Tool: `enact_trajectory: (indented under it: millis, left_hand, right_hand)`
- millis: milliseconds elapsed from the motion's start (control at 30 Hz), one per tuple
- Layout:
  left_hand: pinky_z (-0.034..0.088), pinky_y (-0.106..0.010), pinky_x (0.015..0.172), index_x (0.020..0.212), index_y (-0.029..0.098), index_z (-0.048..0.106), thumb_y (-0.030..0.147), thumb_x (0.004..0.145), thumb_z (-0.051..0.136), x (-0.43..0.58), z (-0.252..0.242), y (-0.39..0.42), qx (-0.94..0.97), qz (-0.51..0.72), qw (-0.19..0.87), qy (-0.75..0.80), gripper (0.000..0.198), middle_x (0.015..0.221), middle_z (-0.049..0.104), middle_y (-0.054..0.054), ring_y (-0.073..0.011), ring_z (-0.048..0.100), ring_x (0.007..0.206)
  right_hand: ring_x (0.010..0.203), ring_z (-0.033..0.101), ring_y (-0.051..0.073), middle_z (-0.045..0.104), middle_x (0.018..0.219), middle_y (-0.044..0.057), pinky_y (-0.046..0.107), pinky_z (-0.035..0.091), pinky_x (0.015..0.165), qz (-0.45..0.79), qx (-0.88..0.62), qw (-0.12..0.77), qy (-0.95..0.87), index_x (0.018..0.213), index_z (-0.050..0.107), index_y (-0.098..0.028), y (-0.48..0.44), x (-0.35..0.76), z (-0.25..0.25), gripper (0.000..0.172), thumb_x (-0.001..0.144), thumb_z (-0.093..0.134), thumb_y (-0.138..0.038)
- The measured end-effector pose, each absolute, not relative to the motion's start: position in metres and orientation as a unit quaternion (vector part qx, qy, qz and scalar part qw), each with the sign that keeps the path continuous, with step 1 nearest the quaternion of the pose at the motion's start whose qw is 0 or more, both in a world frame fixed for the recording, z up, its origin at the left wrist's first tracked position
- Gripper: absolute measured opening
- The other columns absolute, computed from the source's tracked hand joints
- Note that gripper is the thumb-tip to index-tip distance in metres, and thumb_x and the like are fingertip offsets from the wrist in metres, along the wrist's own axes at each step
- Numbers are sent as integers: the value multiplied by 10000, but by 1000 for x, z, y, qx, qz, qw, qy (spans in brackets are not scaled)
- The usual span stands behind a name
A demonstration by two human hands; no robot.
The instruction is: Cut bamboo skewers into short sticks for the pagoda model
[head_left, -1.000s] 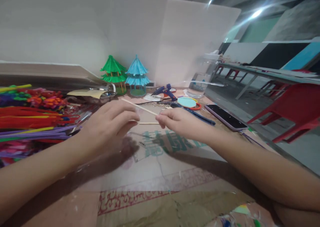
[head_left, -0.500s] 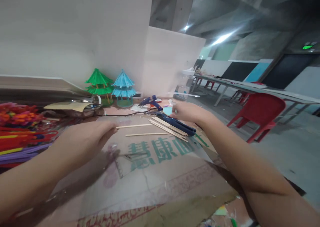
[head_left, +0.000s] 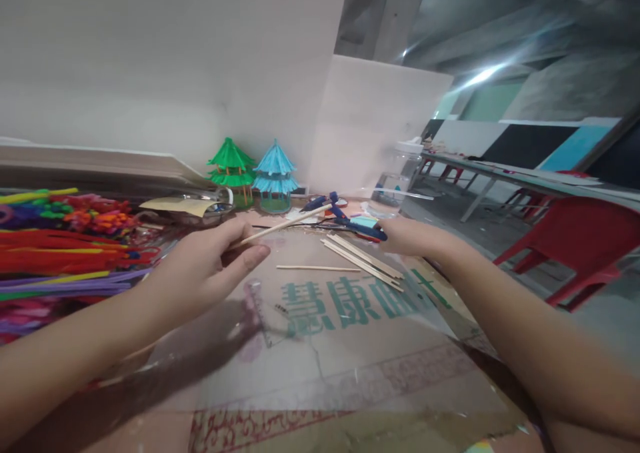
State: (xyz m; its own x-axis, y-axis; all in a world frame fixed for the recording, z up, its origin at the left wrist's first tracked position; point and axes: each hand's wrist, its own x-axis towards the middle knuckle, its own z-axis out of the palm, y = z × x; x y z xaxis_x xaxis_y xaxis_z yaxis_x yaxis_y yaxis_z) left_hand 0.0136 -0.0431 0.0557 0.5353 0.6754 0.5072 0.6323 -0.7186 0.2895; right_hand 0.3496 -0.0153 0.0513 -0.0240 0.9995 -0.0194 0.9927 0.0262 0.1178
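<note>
My left hand [head_left: 210,260] pinches a thin wooden stick [head_left: 285,225] between thumb and fingers, its free end pointing up and to the right. At the far side of the board, my right hand [head_left: 407,238] is closed on the end of a dark blue-handled tool [head_left: 370,230], like pliers; its jaws cannot be made out. Several wooden sticks [head_left: 365,260] lie in a loose bundle below this tool. One single stick [head_left: 317,268] rests apart from them on the clear-covered board [head_left: 320,366] with green lettering.
Behind stand a green paper pagoda [head_left: 231,163] and a blue pagoda [head_left: 275,170], with a blue glue gun [head_left: 325,203] and its cord nearby. Coloured pipe cleaners [head_left: 65,253] pile up at left. A clear jug [head_left: 400,173] is at back right; a red chair [head_left: 580,246] stands beyond.
The blue-handled tool has left the stick bundle and is now in my right hand. My left hand has raised its stick off the board and tilted it. The view has turned left.
</note>
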Motion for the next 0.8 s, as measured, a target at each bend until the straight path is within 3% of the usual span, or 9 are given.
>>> enact_trajectory:
  millis: [67,133,233,333,400,500,667,800]
  left_hand:
    - [296,-235,493,611,213,408,424,872,419,13,58,-43,875,317,30,365,335,548,396,43,-112,369,495]
    - [291,-237,488,562,211,381,421,872,422,13,59,-43,876,324,27,356,377,533,380,38,-112,376,497]
    - [294,-234,480,552,199,443,424,876,436,12,60,-43,878,328,32,346,395,517,400,32,-114,401,496]
    - [321,-228,481,656,180,604,444,886,456,13,55,-43,880,319,62,346,380,560,514,14,-121,455,514]
    - [374,-227,527,841,184,700,441,889,482,15,49,-44,883,308,85,344,341,695,641,-9,-135,531,589]
    - [420,-232,613,1084,237,705,388,879,543,19,39,-46,897,294,103,315,302,857,715,-5,-135,572,655]
    - [398,-218,603,877,214,721,298,898,512,25,32,-52,911,285,108,279,227,736,689,12,-120,562,623]
    - [355,-216,554,768,201,690,356,903,500,23,37,-53,901,287,93,310,280,638,625,25,-112,495,554]
  right_hand:
    - [763,667,228,728,898,117,260,427,601,7,711,-3,704,1085,672,-128,-20,347,61,340,764,593,-208]
    - [714,652,210,711,813,70,264,438,604,-85,690,-133,707,1137,628,-142,-25,341,67,375,778,592,-244]
    - [661,634,187,667,684,26,293,473,656,-270,536,-402,691,994,631,-153,-34,318,62,315,806,624,-405]
    - [876,670,198,725,876,51,340,494,822,-415,355,-562,621,841,619,-199,-44,282,48,309,784,689,-495]
    - [961,666,194,734,960,34,356,485,879,-483,289,-585,584,802,623,-218,-52,260,39,282,785,715,-484]
    - [1000,652,191,721,1039,31,358,476,911,-546,252,-563,567,788,669,-215,-63,240,30,315,788,709,-528]
    - [769,655,185,699,806,17,344,501,754,-647,280,-498,505,921,690,-224,-74,230,19,345,788,682,-543]
    - [801,642,175,694,841,26,330,483,800,-576,299,-538,537,803,679,-193,-67,238,25,183,750,675,-368]
